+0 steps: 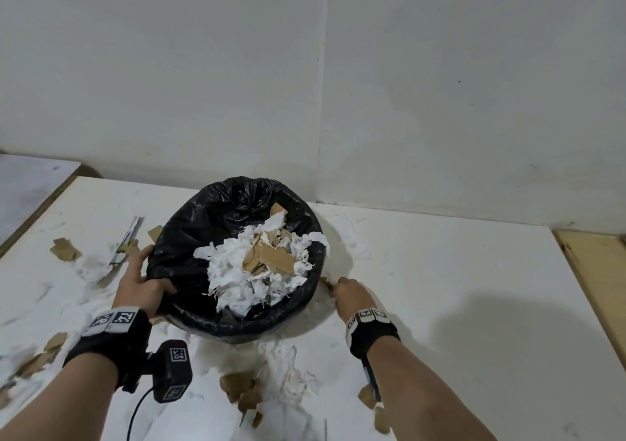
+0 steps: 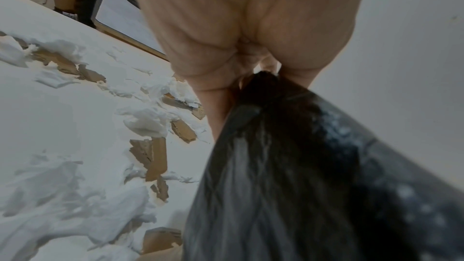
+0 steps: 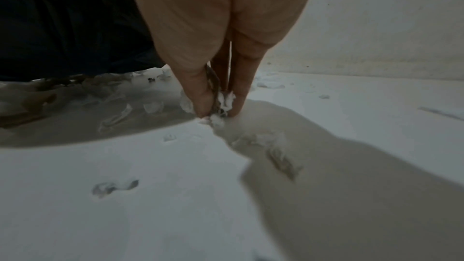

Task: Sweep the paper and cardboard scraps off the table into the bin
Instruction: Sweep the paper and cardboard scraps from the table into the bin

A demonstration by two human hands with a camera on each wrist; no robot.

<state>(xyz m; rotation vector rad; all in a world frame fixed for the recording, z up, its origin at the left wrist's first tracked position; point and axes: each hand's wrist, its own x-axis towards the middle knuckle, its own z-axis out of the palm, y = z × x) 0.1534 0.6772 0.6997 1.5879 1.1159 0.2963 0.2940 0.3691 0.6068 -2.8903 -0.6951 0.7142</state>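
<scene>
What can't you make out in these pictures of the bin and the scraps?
- Round bin lined with a black plastic bag: its depth, covered by the heap of white paper and brown cardboard scraps, head view.
- Left hand: fingertips hidden behind the bag, left wrist view.
- Right hand: what its fingers pinch is blurred, right wrist view.

This looks like a plain work room, not a home. A bare white wall [image 1: 440,85] with small marks stands past the fingers [image 3: 200,94]. Under them is a big white counter [image 1: 474,288] with a wood edge. Torn white paper [image 2: 145,120] and brown cardboard bits [image 2: 153,156] lie to the left of the fingers. Beside them stands a bin [image 1: 210,224] with a black bag. Another white board [image 1: 30,186] sits far off to the left.
</scene>
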